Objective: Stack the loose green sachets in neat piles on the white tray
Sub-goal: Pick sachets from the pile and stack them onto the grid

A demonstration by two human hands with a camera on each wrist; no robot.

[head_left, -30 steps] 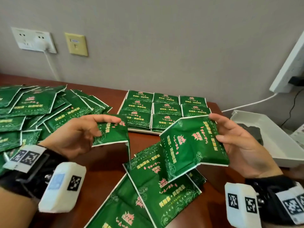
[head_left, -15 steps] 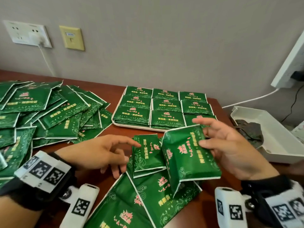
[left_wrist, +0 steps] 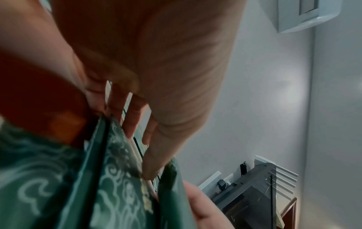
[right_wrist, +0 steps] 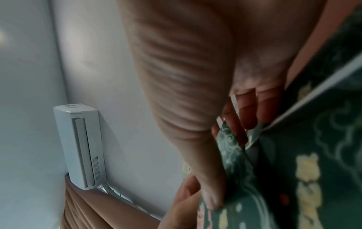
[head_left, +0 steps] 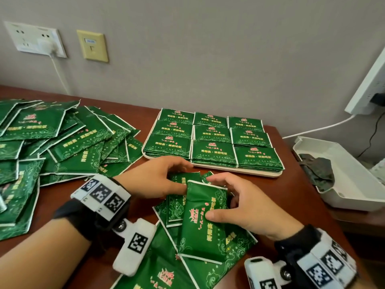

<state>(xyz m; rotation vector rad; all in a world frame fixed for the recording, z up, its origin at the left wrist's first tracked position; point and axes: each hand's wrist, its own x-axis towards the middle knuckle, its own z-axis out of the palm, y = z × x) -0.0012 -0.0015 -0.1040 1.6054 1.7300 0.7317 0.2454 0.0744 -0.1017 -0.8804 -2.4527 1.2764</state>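
Note:
Low over the table in front of the white tray [head_left: 239, 173], my two hands meet. My right hand [head_left: 214, 197] grips a green sachet [head_left: 202, 226], thumb on its face and fingers over its far edge; the right wrist view shows that sachet [right_wrist: 240, 170] under the thumb. My left hand [head_left: 183, 177] pinches a second sachet [head_left: 176, 202] just left of it, seen close in the left wrist view [left_wrist: 117, 178]. Both sachets lie over other loose sachets [head_left: 166, 274] at the front. The tray holds green stacks [head_left: 212, 151] in three rows of three.
A big heap of loose sachets [head_left: 62, 142] covers the table's left side. A white bin [head_left: 354, 197] holding a dark cloth stands at the right, past the table's right edge. Sockets [head_left: 35, 39] and a cable hang on the back wall.
Both hands have come down and together towards the table. The right hand lowered its sachet onto the loose ones. The left hand, which had let go of its sachet, grips it again.

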